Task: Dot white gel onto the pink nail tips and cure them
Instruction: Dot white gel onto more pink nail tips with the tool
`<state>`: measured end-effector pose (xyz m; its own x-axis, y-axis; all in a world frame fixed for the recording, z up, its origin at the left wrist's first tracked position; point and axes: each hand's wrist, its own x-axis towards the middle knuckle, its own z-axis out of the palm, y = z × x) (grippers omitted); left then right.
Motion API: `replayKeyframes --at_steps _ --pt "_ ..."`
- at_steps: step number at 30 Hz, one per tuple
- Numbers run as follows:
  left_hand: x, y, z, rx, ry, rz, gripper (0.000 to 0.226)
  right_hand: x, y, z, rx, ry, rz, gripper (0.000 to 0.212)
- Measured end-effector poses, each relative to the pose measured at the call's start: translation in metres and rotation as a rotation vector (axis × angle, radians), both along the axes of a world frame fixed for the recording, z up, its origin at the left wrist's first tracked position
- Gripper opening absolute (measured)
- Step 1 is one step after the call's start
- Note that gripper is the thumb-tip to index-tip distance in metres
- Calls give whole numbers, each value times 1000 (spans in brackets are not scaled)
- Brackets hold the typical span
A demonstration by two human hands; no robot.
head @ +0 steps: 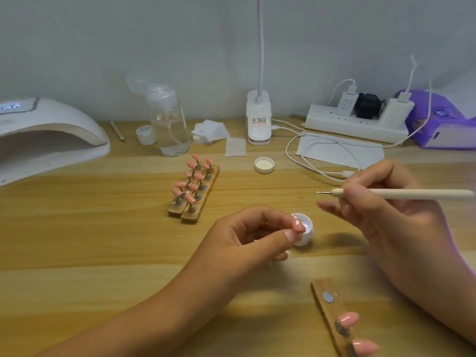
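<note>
1. Head view: we pinch one pink nail tip (298, 225) between the thumb and forefinger of our left hand (247, 240), the other fingers curled under; the tip sits just in front of the open gel jar (306, 234), which stands on the table (103, 240) and shows white inside.
2. Our right hand (381, 202) grips a dotting pen (401, 194) in thumb and curled fingers; the pen lies almost level, its fine metal point aimed left and held in the air, apart from the held tip and the jar.
3. Near our right wrist lies a wooden strip (323, 288) with two more pink tips (347, 319) on it and one bare metal disc (328, 297) at its far end.
4. Farther out, beyond our left hand, two wooden strips side by side make a rack (190, 215) carrying rows of pink tips on short stems.
5. A white jar lid (264, 164) lies upside down to the right of that rack.
6. At the far left stands the curing lamp (49, 135), its mouth facing right.
7. Along the back we see a wooden stick (117, 130), a small white pot (146, 134), a clear pump bottle (170, 122), a pile of white wipes (210, 131), a clip lamp's base (258, 119), a loose white cable (322, 155), a power strip (358, 122) with chargers plugged in, and a purple pack (443, 119).
</note>
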<state>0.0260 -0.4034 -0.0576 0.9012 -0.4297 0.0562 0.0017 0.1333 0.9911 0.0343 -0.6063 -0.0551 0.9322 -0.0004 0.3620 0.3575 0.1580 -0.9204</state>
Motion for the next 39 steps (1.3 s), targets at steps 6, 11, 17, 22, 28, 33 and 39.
replayKeyframes --at_steps 6,11,17,22,28,33,39 --pt "-1 -2 -1 120 -62 -30 11 -6 3 3 131 124 226 14" --pt "-1 -3 0 124 -47 -21 14 -6 4 4 118 142 237 22" --pt "-2 -3 1 112 -46 -29 11 -7 5 4 119 132 263 13" --pt "-2 -3 1 116 -57 -29 10 -8 5 4 90 122 255 13" --pt "-3 -2 2 142 -75 -34 9 -7 5 3 55 109 258 13" --pt "-3 -2 2 137 -72 -35 10 -7 4 3 54 107 263 13" --pt "-2 -2 2 131 -86 -33 11 -7 4 2 53 108 264 14"
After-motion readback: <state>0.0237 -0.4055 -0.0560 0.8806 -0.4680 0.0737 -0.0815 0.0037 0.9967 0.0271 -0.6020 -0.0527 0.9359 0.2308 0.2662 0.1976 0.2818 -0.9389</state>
